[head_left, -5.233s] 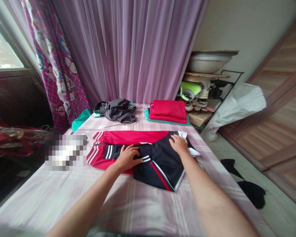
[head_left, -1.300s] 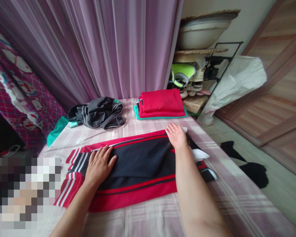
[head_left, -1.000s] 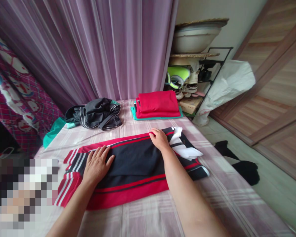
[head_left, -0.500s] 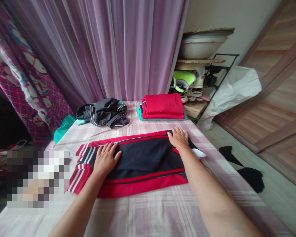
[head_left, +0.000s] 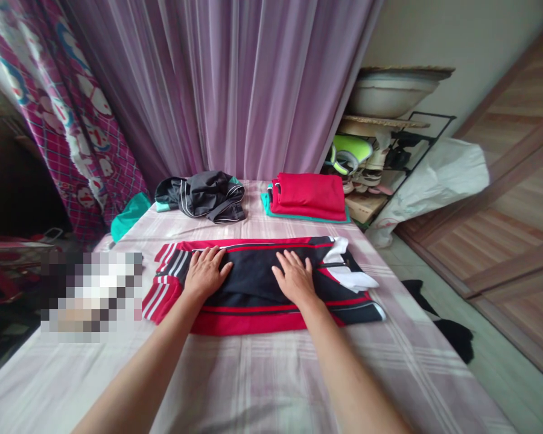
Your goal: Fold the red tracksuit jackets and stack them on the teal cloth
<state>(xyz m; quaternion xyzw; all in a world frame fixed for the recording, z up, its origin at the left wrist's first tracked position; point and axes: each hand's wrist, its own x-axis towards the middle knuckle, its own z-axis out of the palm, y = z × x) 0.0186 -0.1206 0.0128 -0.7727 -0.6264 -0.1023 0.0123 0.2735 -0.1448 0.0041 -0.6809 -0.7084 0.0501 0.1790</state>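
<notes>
A black and red jacket point(head_left: 253, 277) with a white collar lies flat and folded lengthwise on the plaid-covered table. Its striped red and black cuffs and hem point left, and the collar with a zipper lies at the right. My left hand point(head_left: 207, 271) rests open on the jacket near the striped end, fingers spread. Flat on the dark middle of the cloth is my right hand point(head_left: 295, 276), also open with fingers apart. Neither hand grips the fabric.
Behind the jacket are a crumpled dark garment point(head_left: 208, 196) and a folded red and teal stack point(head_left: 310, 196). A teal cloth point(head_left: 130, 217) hangs at the left edge. Right of the table stand a shoe rack point(head_left: 407, 163) and a white bag point(head_left: 438, 187).
My right hand has slid left from the collar end to the jacket's middle, uncovering the white collar and zipper. My left hand stays near the striped end. The view has shifted slightly.
</notes>
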